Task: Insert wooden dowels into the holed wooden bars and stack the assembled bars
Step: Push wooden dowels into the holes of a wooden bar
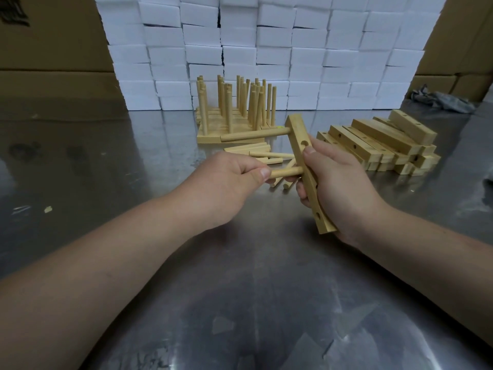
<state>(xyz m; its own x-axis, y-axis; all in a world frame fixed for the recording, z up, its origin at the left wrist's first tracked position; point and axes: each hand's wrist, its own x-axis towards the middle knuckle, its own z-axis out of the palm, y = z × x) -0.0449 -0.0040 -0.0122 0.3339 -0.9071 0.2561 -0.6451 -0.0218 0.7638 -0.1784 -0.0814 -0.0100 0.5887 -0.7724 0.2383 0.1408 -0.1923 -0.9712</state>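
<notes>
Head cam: right hand (344, 182) is wrapped around a holed bar (306, 169) at centre, and left hand (226, 180) pinches a dowel (102, 172) going into it from 9 o'clock. Loose dowels (269, 156) lie just behind, spare bars (378, 145) at 2 o'clock, finished bars (234, 116) stacked at 12.

There is a single view, taken from the person's head and aimed forward and down over a shiny grey metal desk (106, 161). Both bare forearms enter from the lower corners and meet near the middle of the frame, so the left hand (226, 180) and right hand (338, 182) sit close to the lens and large. The wide angle bows the desk's edges and stretches the near surface. Farther off, the view faces a wall of stacked white foam blocks (266, 49) across the desk's back, with brown cardboard boxes (50, 49) flanking it at both sides. No second view overlaps it.
</notes>
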